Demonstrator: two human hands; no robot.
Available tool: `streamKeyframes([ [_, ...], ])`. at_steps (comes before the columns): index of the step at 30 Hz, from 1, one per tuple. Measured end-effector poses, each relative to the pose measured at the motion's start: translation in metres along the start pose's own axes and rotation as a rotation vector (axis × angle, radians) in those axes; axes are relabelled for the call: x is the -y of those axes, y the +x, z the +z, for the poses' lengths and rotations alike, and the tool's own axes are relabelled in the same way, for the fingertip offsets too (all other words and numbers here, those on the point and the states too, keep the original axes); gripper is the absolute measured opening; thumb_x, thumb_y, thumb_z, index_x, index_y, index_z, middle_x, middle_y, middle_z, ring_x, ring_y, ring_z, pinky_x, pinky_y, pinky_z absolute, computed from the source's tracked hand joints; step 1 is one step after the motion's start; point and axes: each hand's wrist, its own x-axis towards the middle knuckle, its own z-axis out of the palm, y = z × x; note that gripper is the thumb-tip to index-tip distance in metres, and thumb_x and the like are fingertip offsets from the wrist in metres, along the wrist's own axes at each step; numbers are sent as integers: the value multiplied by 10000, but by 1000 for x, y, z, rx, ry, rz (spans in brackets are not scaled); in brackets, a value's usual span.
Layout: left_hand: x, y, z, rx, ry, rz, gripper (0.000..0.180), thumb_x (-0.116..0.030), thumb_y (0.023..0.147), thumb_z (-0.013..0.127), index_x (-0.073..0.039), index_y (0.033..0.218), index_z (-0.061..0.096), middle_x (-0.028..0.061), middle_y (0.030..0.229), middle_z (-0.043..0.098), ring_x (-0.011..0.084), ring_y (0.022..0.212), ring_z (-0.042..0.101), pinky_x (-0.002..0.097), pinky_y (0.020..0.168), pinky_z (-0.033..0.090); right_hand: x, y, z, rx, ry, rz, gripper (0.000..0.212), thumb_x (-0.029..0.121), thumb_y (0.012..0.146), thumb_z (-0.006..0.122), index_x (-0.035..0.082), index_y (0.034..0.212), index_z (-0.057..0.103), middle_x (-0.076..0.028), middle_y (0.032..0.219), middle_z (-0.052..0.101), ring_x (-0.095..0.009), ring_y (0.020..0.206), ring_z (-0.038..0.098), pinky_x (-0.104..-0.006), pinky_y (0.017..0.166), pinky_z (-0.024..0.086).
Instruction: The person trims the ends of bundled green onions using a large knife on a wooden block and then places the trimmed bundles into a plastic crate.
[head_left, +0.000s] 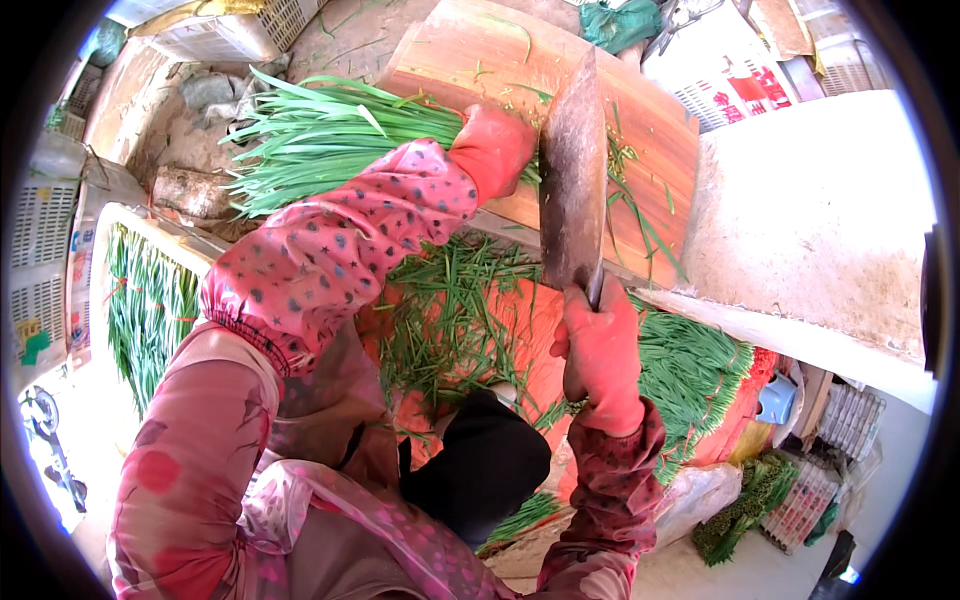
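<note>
Left hand (495,152): red glove, upper middle of the frame, fist wrapped round one end of the greens
Bundle of greens (335,140): upper left, long leaves fanning out leftward from that fist
Right hand (608,355): red glove too, right of centre, gripping the cleaver's handle
Cleaver (573,180): big stained blade, just right of the left fist, over the board
Wooden board (655,150): top middle, bits of green scattered on it

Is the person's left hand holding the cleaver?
No, the right hand grips the cleaver, while the left hand holds green stalks.
</note>
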Motion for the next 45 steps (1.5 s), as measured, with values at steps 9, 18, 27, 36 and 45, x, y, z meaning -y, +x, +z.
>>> streamKeyframes([
  [9, 2, 0, 1, 13, -58, 31, 354, -191, 700, 759, -90, 1029, 676, 119, 1011, 719, 296, 974, 700, 448, 787, 536, 12, 35, 8, 74, 49, 56, 195, 159, 931, 556, -23, 995, 529, -112, 627, 565, -202, 451, 569, -336, 447, 472],
  [18, 9, -8, 1, -129, -117, 111, 448, -211, 688, 767, -47, 1081, 629, 147, 1016, 702, 334, 992, 681, 458, 799, 533, 30, 94, 29, 47, 36, -84, 225, 167, 915, 526, -9, 1053, 537, -95, 654, 578, -209, 472, 583, -342, 430, 458],
  [27, 86, 0, -10, -65, -580, 310, 1145, -310, 607, 865, -61, 1542, 253, 251, 1413, 488, 386, 1261, 526, 413, 1045, 441, -67, 123, -28, -275, 361, 24, 336, 223, 894, 594, 4, 1146, 558, -123, 790, 641, -216, 574, 636, -349, 468, 478],
  [36, 103, -50, 3, -205, -504, -12, 975, -452, 632, 835, -76, 1438, 434, 225, 1199, 648, 431, 1078, 626, 468, 925, 508, -90, 77, -14, -413, -159, -327, 555, 207, 910, 656, -8, 1394, 489, -138, 1177, 657, -236, 963, 655, -336, 820, 521],
  [45, 113, -137, -70, -487, -2290, -8, 390, -269, 878, 709, -15, 1166, 644, 117, 1013, 714, 238, 889, 681, 348, 853, 540, 31, -14, 78, 186, 15, -794, 793, 175, 842, 751, 9, 1497, 338, -203, 1440, 478, -311, 1305, 484, -396, 1082, 389],
])
